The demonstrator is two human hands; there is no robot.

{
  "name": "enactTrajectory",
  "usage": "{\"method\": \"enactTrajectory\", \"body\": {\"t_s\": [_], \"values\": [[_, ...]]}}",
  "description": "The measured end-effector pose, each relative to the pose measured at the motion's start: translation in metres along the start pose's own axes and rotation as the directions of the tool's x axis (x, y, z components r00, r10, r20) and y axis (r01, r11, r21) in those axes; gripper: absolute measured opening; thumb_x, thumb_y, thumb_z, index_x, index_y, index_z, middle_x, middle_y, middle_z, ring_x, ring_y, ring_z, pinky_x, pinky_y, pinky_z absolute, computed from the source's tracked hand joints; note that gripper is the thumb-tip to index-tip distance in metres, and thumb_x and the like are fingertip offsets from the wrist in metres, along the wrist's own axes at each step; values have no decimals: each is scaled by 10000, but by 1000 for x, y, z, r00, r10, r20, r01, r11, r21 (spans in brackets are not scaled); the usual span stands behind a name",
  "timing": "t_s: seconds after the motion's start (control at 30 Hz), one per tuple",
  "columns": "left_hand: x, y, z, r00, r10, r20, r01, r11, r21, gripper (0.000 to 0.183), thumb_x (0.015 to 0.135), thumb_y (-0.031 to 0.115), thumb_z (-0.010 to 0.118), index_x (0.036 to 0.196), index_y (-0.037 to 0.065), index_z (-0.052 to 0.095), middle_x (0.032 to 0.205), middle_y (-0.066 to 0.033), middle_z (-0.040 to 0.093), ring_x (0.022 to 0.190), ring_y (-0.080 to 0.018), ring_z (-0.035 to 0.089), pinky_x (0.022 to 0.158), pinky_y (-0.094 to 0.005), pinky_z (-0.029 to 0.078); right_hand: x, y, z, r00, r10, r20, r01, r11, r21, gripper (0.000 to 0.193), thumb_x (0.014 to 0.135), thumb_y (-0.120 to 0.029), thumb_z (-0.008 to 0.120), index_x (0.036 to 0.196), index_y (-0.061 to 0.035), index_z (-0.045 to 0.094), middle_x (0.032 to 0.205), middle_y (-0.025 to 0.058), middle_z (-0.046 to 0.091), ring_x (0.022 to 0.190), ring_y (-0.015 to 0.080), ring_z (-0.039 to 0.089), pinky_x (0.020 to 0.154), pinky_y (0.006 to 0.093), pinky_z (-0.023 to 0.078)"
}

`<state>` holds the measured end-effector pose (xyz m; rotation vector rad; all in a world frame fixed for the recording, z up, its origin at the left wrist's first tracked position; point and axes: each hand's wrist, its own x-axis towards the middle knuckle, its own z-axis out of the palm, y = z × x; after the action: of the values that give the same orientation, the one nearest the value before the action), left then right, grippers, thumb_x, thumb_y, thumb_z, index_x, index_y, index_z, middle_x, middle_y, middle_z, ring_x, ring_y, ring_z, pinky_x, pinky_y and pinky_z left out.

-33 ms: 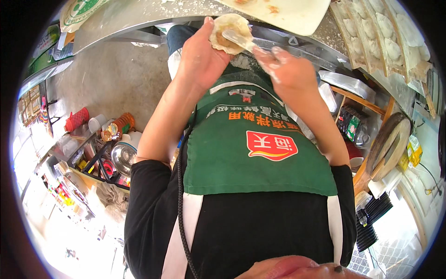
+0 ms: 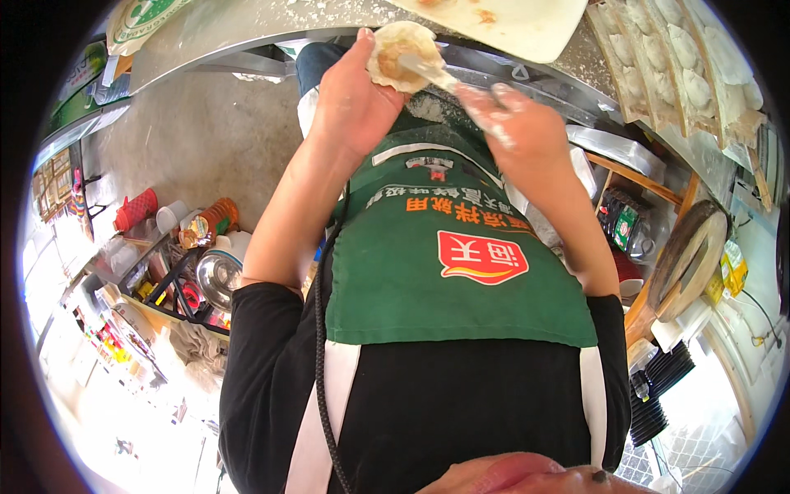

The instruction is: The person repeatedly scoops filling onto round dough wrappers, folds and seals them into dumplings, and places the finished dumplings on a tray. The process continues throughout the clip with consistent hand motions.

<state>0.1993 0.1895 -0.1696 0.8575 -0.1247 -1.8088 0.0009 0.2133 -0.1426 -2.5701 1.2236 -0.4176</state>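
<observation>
A round dough wrapper [image 2: 385, 64] lies across the fingers of my left hand [image 2: 355, 107], whose thumb stands up along the wrapper's left edge. Brownish filling [image 2: 403, 48] is spread over its middle. My right hand [image 2: 522, 128], dusted with flour, is closed round the handle of a pale, flat filling spatula [image 2: 439, 76]. The spatula's tip rests against the filling. Both hands are held above my green apron [image 2: 395, 305], close to the table's near edge. My left fingers are partly hidden beneath the wrapper.
A floury steel table [image 2: 247, 23] runs along the far side. On it lies a white board [image 2: 535, 29] with scraps of filling. Rows of filled dumplings [image 2: 696, 90] sit between wooden slats at the far right. A round wooden board [image 2: 687, 259] stands at the right.
The wrapper and my left hand have shifted very slightly left and away. The spatula's tip and my right hand have moved a little to the right across the wrapper.
</observation>
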Motion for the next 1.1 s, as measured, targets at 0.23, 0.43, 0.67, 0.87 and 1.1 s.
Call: {"method": "enactTrajectory", "body": {"t_s": [0.23,0.43,0.67,0.87,1.1], "values": [[-2,-5,2,999,-49,17,49,999,-1,454,1013,272,282,1283,-80,382,1265,-224,492,1193,-314,481,1040,-425,367,9,11,-15,773,350,530,-605,154,781,356,601,52,600,951,55,667,802,12,639,698,92,567,631,241,457],[-10,-1,9,993,-86,80,85,996,5,456,1012,276,294,1283,-80,382,1281,-222,474,1196,-329,472,1048,-438,357,7,30,3,760,371,533,-527,-129,840,350,582,84,638,927,42,674,737,50,637,614,104,578,549,241,438],[-8,-1,10,998,-24,53,26,999,-35,427,1012,260,291,1267,-69,386,1255,-194,494,1177,-313,484,1038,-443,365,7,32,11,701,275,658,-569,-340,749,334,599,94,647,930,55,662,777,80,657,649,130,619,565,252,465],[-4,12,4,988,143,65,-136,986,-102,411,1006,235,300,1281,-61,376,1279,-184,474,1196,-326,472,1030,-490,371,2,32,-32,739,359,570,-541,-189,820,373,607,46,639,980,54,660,810,74,651,664,109,598,590,238,461],[-8,23,33,949,108,295,-78,991,-113,453,998,243,301,1357,-32,336,1344,-173,460,1226,-286,463,1051,-416,358,8,74,-21,990,136,-30,-131,837,-531,442,708,-109,633,1149,-137,632,1098,169,621,717,258,654,659,333,519]]}}
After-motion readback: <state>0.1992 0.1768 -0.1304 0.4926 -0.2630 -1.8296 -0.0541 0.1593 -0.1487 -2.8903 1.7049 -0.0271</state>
